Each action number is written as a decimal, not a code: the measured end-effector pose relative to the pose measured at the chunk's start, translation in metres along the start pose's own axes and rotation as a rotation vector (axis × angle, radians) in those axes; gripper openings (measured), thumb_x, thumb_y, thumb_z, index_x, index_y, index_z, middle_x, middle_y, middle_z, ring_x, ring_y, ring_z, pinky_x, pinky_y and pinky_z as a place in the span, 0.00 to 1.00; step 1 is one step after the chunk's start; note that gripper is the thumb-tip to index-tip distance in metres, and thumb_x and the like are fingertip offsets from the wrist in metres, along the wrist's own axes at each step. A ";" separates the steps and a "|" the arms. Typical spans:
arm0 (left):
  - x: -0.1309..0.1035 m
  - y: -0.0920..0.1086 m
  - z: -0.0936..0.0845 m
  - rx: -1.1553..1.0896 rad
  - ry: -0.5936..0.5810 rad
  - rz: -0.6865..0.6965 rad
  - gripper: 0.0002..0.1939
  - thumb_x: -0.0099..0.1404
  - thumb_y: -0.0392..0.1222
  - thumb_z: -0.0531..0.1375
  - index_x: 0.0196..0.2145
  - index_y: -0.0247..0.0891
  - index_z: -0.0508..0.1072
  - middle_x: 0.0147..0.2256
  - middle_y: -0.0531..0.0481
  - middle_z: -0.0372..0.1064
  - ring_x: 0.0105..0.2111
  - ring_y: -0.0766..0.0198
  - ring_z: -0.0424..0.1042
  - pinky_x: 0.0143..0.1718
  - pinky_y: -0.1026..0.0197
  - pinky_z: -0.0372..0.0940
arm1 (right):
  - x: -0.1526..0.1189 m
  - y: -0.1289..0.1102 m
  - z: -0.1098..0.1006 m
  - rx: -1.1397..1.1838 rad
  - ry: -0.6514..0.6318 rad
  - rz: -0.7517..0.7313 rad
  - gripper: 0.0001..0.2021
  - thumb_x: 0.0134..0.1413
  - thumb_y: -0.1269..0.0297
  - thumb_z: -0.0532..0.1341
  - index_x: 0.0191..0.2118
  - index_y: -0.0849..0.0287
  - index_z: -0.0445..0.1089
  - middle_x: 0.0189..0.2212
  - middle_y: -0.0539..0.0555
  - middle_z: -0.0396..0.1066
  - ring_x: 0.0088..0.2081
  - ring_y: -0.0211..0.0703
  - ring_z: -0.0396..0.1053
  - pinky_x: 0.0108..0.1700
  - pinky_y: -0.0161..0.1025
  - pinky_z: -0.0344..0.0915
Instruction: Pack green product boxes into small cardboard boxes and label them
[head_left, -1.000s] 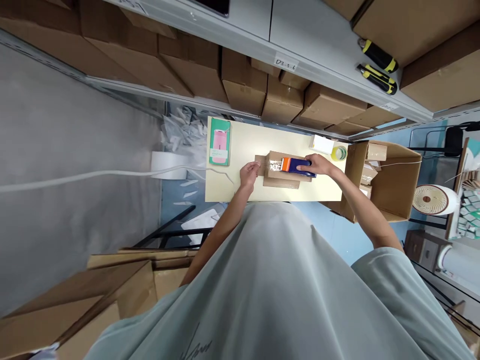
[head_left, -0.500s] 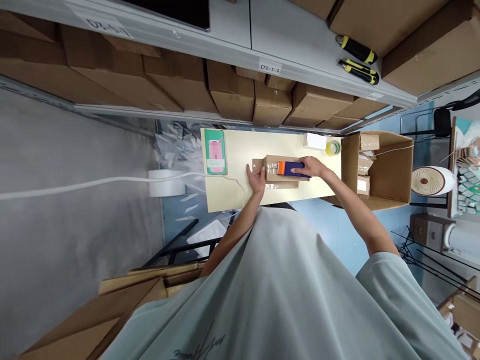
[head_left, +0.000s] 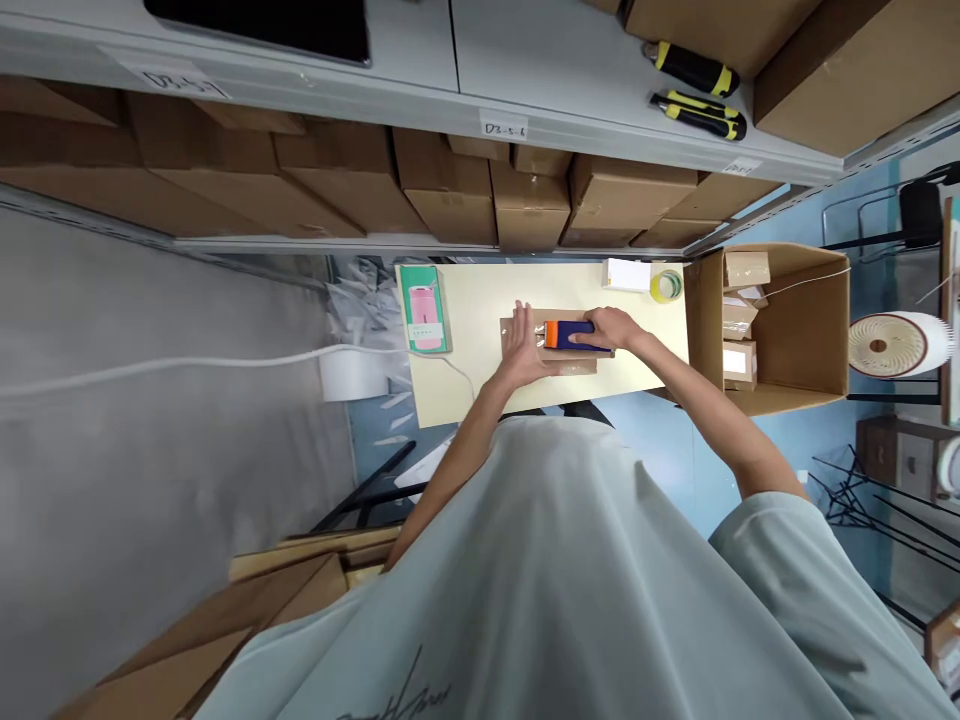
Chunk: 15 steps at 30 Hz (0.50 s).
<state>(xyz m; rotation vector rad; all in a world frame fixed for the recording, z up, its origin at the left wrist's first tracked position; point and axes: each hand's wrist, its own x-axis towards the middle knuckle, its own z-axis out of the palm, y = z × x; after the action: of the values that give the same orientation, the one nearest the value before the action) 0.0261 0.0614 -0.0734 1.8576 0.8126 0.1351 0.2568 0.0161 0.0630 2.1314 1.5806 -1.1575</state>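
A small brown cardboard box [head_left: 577,356] with clear tape on it lies on the cream table [head_left: 472,290], its flaps spread out at the left and front. My right hand [head_left: 609,328] is closed around a dark blue and orange tape dispenser [head_left: 568,335], which rests on top of the box. My left hand [head_left: 522,350] lies at the left end of the box, fingers stretched out and pointing away from me, the thumb reaching right along the near side.
A green box with a pink picture [head_left: 424,310] lies at the table's left end. A white box [head_left: 627,274] and a tape roll [head_left: 666,287] sit at the back right. Right of the table stands an open carton [head_left: 806,330]. Shelving [head_left: 420,90] overhangs the far side.
My left hand has moved up over the left end of the box, its fingers straightened. My right hand and the dispenser have shifted slightly left. The camera view has shifted a little.
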 end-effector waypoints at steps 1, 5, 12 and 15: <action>0.003 0.002 -0.002 0.082 -0.023 0.017 0.91 0.48 0.69 0.82 0.85 0.36 0.25 0.84 0.26 0.20 0.84 0.26 0.21 0.82 0.26 0.32 | 0.001 0.000 0.000 0.001 -0.002 -0.001 0.31 0.64 0.30 0.69 0.49 0.58 0.83 0.45 0.64 0.85 0.45 0.60 0.80 0.43 0.45 0.66; 0.016 0.011 0.000 0.304 -0.052 0.003 0.88 0.50 0.62 0.83 0.85 0.33 0.28 0.85 0.29 0.22 0.83 0.29 0.17 0.82 0.28 0.22 | 0.005 0.001 -0.004 -0.019 -0.025 -0.047 0.38 0.58 0.23 0.70 0.48 0.60 0.82 0.44 0.69 0.84 0.44 0.63 0.81 0.43 0.48 0.69; 0.024 0.018 0.007 0.404 -0.052 -0.110 0.84 0.53 0.69 0.79 0.85 0.28 0.34 0.84 0.24 0.30 0.83 0.26 0.18 0.82 0.27 0.25 | 0.001 0.017 -0.025 -0.004 -0.065 -0.152 0.44 0.55 0.21 0.69 0.55 0.62 0.81 0.43 0.70 0.84 0.43 0.65 0.82 0.44 0.50 0.72; 0.025 0.024 0.008 0.435 -0.050 -0.150 0.83 0.54 0.72 0.77 0.84 0.24 0.36 0.84 0.22 0.31 0.83 0.24 0.19 0.82 0.27 0.26 | -0.004 0.048 -0.033 0.005 -0.085 -0.182 0.41 0.57 0.23 0.70 0.51 0.62 0.82 0.43 0.70 0.84 0.43 0.66 0.81 0.44 0.51 0.71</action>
<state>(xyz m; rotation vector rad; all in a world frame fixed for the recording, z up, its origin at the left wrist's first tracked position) 0.0598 0.0644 -0.0632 2.1831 1.0001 -0.1973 0.3144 0.0151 0.0754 1.9460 1.7642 -1.2901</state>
